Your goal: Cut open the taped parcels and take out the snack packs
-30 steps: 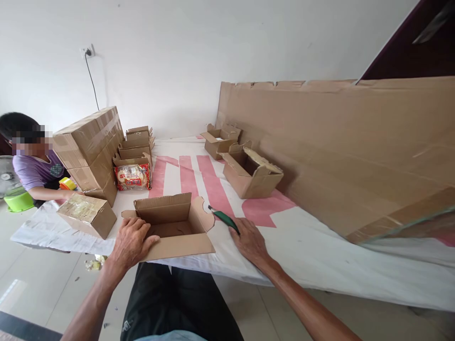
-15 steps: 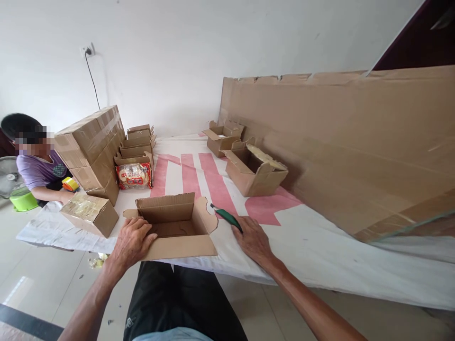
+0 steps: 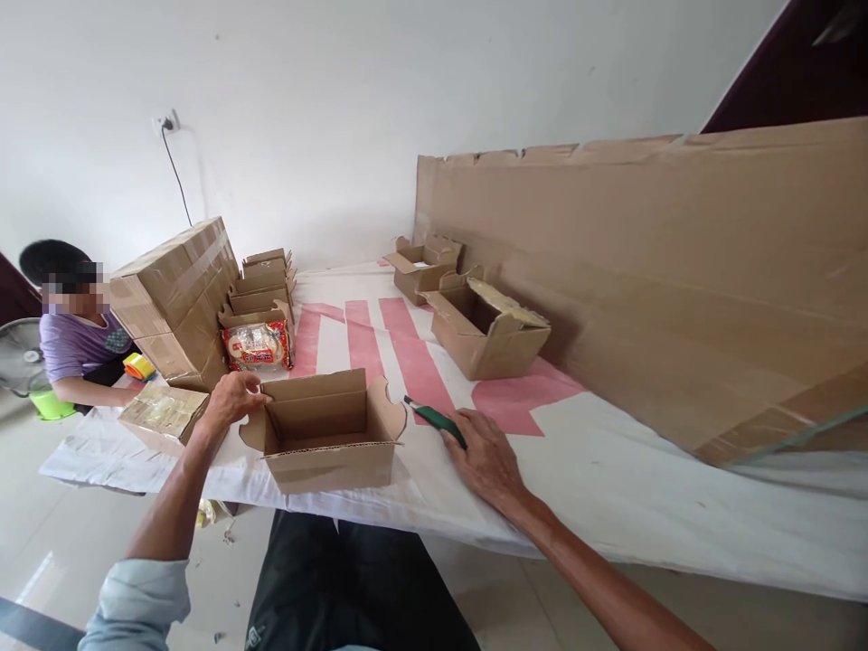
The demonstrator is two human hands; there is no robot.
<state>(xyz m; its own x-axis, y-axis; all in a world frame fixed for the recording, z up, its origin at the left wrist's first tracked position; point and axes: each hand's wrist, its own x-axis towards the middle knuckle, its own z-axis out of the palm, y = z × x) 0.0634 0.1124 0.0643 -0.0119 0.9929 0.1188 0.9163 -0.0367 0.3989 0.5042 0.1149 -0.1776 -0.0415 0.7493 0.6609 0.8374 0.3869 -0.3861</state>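
An open cardboard box [image 3: 328, 467] stands near the table's front edge, its inside bare and its side flaps spread. At its back left corner, my left hand [image 3: 234, 396] has its fingers bent over the edge of the box, pinching the cardboard. To the right of the box, my right hand [image 3: 485, 452] rests on the cloth, wrapped round a green utility knife [image 3: 440, 423]. The knife's dark tip points back left, towards the box's right flap. Behind my left hand, a red and clear food packet [image 3: 258, 345] leans against a row of open boxes [image 3: 261, 294].
Taped cartons [image 3: 176, 298] are stacked at left, with a closed box [image 3: 163, 414] before them. A person in purple [image 3: 81, 348] sits there beside a tape dispenser [image 3: 139, 366]. Two open boxes [image 3: 488, 339] stand by a large cardboard sheet [image 3: 610, 262] at right.
My left hand has moved from the box's front flap to its back left corner. The front flap, earlier folded outward, now stands more upright. My right hand keeps the knife in place.
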